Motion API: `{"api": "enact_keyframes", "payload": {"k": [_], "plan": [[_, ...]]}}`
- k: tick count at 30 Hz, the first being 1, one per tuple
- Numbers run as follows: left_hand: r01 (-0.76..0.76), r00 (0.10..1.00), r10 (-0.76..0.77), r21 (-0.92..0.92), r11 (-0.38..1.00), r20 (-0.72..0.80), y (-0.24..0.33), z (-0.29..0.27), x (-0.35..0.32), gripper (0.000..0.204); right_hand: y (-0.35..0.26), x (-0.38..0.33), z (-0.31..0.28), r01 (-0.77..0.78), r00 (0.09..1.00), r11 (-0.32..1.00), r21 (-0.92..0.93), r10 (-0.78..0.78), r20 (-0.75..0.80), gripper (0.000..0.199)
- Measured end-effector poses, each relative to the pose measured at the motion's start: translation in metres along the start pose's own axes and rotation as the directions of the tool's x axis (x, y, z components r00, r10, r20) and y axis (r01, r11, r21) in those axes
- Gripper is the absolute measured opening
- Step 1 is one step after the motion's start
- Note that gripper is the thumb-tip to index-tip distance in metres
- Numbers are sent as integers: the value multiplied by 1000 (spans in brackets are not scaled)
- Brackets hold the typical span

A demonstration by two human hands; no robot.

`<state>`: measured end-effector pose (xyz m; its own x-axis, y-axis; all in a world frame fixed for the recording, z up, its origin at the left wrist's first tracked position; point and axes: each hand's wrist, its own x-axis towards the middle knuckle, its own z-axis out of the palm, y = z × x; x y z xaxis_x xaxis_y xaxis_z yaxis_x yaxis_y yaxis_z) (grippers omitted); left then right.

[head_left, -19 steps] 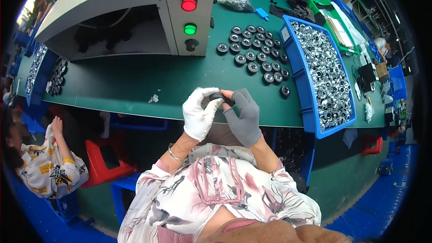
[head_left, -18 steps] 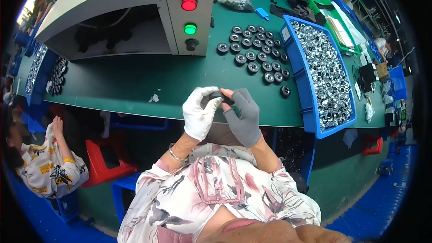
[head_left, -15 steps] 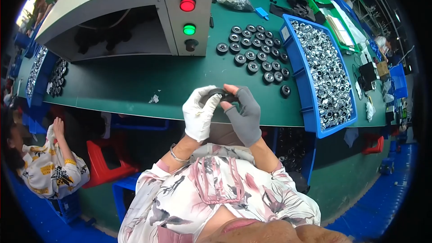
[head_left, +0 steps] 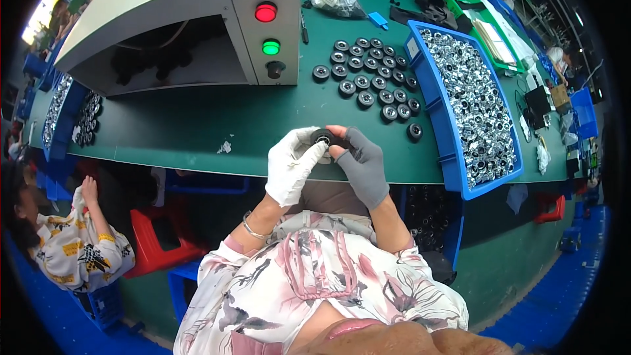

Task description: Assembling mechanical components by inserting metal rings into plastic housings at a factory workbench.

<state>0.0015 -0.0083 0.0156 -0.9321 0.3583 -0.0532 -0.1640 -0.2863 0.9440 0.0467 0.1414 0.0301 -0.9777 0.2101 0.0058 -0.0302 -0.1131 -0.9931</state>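
Holding one black ring (head_left: 322,137) between both hands above near edge of green table (head_left: 197,125): left hand (head_left: 294,165), white glove, fingers clenched on ring; right hand (head_left: 363,164), grey glove, thumb and forefinger pinching same ring. Seventeen more rings (head_left: 368,79) lie in rows on table beyond hands. One blue bin (head_left: 434,98) of metal parts at right. Two lamps on machine (head_left: 197,0): red (head_left: 265,12), green (head_left: 271,47).
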Motion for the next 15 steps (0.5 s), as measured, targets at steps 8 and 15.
{"api": "enact_keyframes", "payload": {"k": [8, 15], "plan": [[7, 1000, -7, 92, 996, -3, -3, 4, 0, 20, 2, -4, -4, 169, 985, 965, -199, -160, 61, 35], [-80, 995, 86, 114, 990, -50, -11, 9, 2, 19, 10, -6, 1, 408, 905, 791, -455, -417, 86, 38]]}}
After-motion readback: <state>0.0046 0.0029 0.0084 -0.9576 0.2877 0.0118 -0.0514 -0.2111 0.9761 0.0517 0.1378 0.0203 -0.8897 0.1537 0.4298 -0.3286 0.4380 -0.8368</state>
